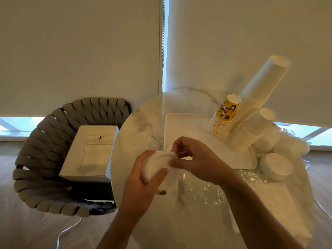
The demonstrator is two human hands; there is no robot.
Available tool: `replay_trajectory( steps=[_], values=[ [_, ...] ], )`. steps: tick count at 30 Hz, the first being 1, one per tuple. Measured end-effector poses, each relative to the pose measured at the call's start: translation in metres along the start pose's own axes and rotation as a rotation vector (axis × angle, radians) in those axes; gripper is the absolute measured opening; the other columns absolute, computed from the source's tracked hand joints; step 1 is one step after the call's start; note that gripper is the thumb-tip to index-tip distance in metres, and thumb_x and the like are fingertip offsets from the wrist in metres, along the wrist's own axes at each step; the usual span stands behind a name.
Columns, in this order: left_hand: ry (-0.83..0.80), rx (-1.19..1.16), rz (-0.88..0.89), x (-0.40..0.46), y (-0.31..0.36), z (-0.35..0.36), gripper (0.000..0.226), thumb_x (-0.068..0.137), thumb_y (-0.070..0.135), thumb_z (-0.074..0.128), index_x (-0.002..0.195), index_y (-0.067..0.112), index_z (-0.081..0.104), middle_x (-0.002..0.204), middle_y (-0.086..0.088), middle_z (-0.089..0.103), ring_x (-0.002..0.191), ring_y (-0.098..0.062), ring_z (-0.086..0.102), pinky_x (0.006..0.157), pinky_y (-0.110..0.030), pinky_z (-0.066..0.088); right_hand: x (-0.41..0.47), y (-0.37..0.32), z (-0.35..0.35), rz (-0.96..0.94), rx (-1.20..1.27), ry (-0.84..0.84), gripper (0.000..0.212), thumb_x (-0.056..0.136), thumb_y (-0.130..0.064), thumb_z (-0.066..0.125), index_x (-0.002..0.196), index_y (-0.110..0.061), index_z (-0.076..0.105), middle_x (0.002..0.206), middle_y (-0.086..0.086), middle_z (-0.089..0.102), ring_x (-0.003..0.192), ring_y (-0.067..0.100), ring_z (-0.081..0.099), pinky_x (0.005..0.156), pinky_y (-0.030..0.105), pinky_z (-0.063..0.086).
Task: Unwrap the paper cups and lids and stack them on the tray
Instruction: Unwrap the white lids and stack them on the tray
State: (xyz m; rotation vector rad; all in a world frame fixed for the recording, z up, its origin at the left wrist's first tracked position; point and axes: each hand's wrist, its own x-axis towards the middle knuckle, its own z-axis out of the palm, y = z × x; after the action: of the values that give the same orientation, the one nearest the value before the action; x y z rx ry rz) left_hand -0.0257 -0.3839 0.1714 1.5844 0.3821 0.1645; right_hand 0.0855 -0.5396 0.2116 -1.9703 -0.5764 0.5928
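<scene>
My left hand (142, 186) grips a stack of white lids (154, 166) in clear plastic wrap, held above the table's near left part. My right hand (194, 157) pinches the wrap at the top of that stack. Behind them lies the white tray (181, 126). On its right end stand a tall stack of white paper cups (258, 92), a shorter white stack (251, 130) and a stack topped by a yellow printed cup (226, 112), all upside down. More wrapped lids (276, 166) lie right of the tray.
The round marble table (142, 121) carries loose clear plastic wrap (203, 189) in front of me. An open cardboard box (93, 150) sits on a woven grey chair (36, 159) at the left. A white cable (66, 230) runs over the floor.
</scene>
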Motion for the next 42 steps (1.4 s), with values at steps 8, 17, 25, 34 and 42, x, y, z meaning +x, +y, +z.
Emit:
replay_trajectory(
  steps=[8,17,25,34,42],
  values=[
    [-0.049,-0.067,-0.033,0.004,-0.003,-0.003,0.057,0.074,0.042,0.082,0.121,0.046,0.051,0.108,0.032,0.054,0.102,-0.003,0.063,0.058,-0.040,0.062,-0.002,0.008,-0.006,0.092,0.381,-0.079,0.017,0.088,-0.006,0.074,0.100,-0.007,0.061,0.099,0.023,0.070,0.098,0.043,0.068,0.091,0.049,0.059],
    [0.016,-0.238,-0.146,0.010,-0.004,-0.009,0.050,0.076,0.039,0.082,0.118,0.045,0.055,0.115,0.022,0.056,0.111,-0.028,0.059,0.061,-0.050,0.061,0.013,0.019,-0.015,0.236,0.820,0.034,0.037,0.079,-0.011,0.070,0.116,-0.005,0.066,0.101,0.010,0.072,0.093,0.023,0.070,0.078,0.033,0.059],
    [0.077,-0.188,-0.144,0.013,-0.015,-0.024,0.049,0.073,0.031,0.073,0.116,0.045,0.056,0.115,0.019,0.057,0.109,-0.030,0.060,0.058,-0.048,0.060,0.058,0.106,-0.028,0.498,0.642,0.384,0.026,0.089,-0.005,0.073,0.114,-0.007,0.068,0.102,0.014,0.074,0.085,0.024,0.069,0.067,0.028,0.055],
    [0.076,-0.163,-0.153,0.010,-0.018,-0.032,0.045,0.079,0.028,0.076,0.115,0.047,0.056,0.111,0.025,0.056,0.103,-0.020,0.064,0.056,-0.046,0.060,0.084,0.152,0.000,0.558,0.231,0.304,0.037,0.085,-0.006,0.079,0.121,-0.006,0.069,0.089,0.008,0.066,0.081,0.023,0.068,0.071,0.034,0.063],
    [0.080,-0.163,-0.152,0.010,-0.020,-0.038,0.048,0.073,0.029,0.072,0.117,0.041,0.057,0.111,0.021,0.057,0.102,-0.015,0.065,0.054,-0.046,0.059,0.092,0.156,0.007,0.524,-0.130,0.260,0.049,0.080,-0.029,0.084,0.122,-0.014,0.066,0.107,0.006,0.067,0.096,0.028,0.068,0.091,0.045,0.057]
  ],
)
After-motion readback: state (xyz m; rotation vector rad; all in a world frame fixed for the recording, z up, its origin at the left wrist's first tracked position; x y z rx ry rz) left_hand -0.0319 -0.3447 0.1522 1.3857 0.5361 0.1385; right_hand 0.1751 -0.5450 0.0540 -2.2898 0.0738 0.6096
